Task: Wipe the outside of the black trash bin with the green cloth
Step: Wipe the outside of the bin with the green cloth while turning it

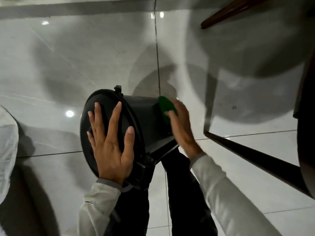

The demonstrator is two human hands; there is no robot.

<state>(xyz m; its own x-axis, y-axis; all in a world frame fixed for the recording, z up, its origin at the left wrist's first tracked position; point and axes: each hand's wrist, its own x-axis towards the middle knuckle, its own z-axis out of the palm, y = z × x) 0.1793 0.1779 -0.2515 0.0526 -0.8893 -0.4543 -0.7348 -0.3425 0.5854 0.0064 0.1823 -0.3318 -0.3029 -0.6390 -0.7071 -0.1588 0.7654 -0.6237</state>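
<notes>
Bracing the tilted black trash bin (143,116) with the left hand (110,143) spread flat and ungripping on its lid, the right hand (182,123) clutches the green cloth (166,108) against the bin's side, likely for steady wiping.

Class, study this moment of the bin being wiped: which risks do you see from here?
The black trash bin is tilted and steadied only by the left hand lying flat on its lid; it might slip or roll on the glossy floor. The right hand presses the green cloth near the base, so a hard push could shift the bin toward the chair leg.
</notes>
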